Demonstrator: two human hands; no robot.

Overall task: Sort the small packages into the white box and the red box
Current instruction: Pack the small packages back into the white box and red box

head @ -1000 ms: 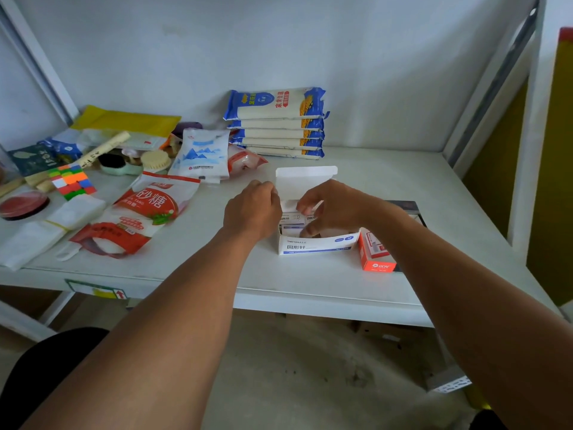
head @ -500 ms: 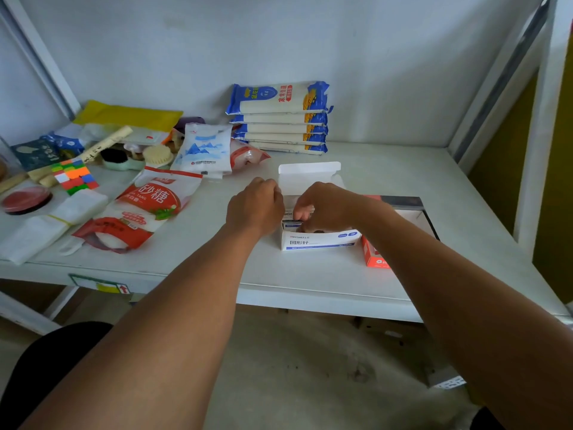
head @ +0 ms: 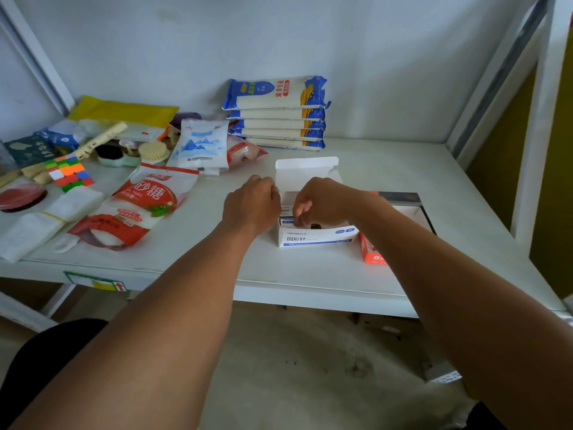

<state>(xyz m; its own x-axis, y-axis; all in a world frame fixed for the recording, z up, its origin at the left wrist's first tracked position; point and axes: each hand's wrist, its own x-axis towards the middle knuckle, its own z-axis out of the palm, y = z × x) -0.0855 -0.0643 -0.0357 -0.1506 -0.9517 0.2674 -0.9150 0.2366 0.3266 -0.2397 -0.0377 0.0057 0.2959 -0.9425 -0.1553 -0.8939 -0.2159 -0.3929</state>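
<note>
A white box (head: 316, 238) with blue print stands open on the shelf, its lid flap (head: 306, 165) tipped up at the back. My left hand (head: 251, 206) presses against the box's left end with curled fingers. My right hand (head: 322, 201) reaches into the box from above, its fingertips pinched on a small white-and-blue package (head: 286, 219) inside. Just right of the white box sits the red box (head: 370, 251), mostly hidden under my right forearm.
A stack of blue-and-white noodle packs (head: 276, 114) leans on the back wall. Left of the boxes lie a red sugar bag (head: 136, 209), a white-blue pouch (head: 200, 147), a colourful cube (head: 68, 175), a brush (head: 153, 150) and white cloths (head: 40, 221). The shelf's front edge (head: 310, 297) is near.
Both hands stay at the white box. My right hand's fingers have dipped lower into the box. The view has shifted slightly.
</note>
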